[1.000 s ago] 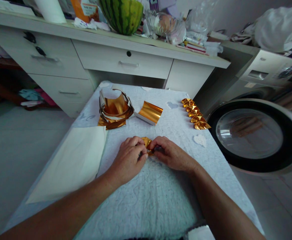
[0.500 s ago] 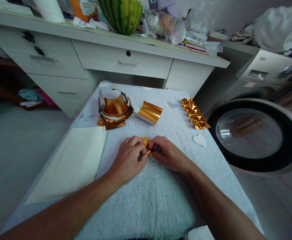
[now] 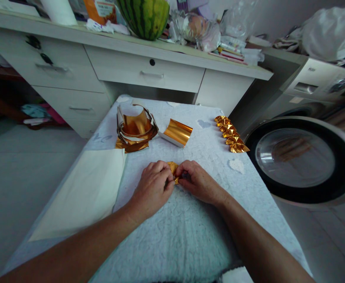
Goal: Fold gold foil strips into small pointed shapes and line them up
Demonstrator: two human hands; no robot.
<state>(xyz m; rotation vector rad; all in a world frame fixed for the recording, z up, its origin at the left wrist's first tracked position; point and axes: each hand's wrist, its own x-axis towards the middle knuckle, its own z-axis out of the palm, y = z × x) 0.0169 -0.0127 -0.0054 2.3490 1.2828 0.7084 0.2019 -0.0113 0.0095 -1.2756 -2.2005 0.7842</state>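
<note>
Between my two hands, on the pale blue cloth, is a small folded piece of gold foil (image 3: 173, 168). My left hand (image 3: 155, 183) is closed on its left side, fingers bent. My right hand (image 3: 197, 181) pinches the right side of the same piece. The fingertips hide part of the foil. Beyond my hands lies a curved gold sheet (image 3: 178, 133). To its left stands a curled stack of gold and white sheets (image 3: 135, 125). Several folded gold pieces (image 3: 232, 135) form a row at the right edge of the cloth.
A cream sheet (image 3: 83, 192) lies along the left of the cloth-covered table (image 3: 172, 243). Behind stands a white counter (image 3: 172, 49) with a watermelon (image 3: 145, 17) and plastic bags. At right, the round door (image 3: 300, 159) of a washing machine hangs open beside the table.
Both hands keep almost the same place around the foil, with the left fingers drawn slightly closer together. Less of the foil's lower part shows between the fingertips.
</note>
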